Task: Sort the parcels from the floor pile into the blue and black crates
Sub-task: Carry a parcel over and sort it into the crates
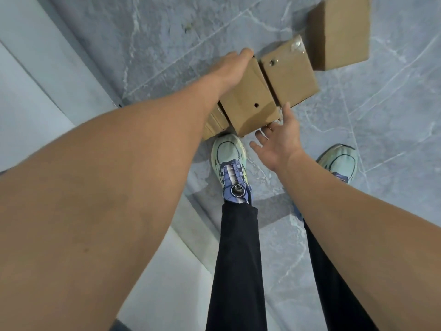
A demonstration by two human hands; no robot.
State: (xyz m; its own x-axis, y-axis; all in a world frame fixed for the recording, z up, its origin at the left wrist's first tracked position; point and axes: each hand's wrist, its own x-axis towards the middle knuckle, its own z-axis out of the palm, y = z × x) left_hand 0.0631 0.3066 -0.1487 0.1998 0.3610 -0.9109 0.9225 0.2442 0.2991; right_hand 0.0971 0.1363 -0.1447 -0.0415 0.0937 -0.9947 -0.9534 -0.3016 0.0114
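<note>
Grey, white-veined floor tiles filled the downward view, with a pale white panel running along the left edge. Three brown cardboard parcels lay on the floor in a loose row that ran away from the person and to the right. The near parcel sat tilted just ahead of the left shoe, with a small round hole in its upper face. The middle parcel lay right beside it with only a thin gap between them, and clear tape shone at its far corner. The far parcel stood a little beyond, near the top right corner of the view.

The left hand lay on the upper left side of the near parcel, its fingers bent over the far edge in a grip – the fingertips themselves were hidden. The right hand was spread, palm turned up, at the parcel's lower right corner. Its thumb reached up along the right edge and its fingers touched the bottom corner. Both forearms were bare.

Below the hands were black trouser legs and pale green shoes with purple lacing, the right shoe well out to the side.
</note>
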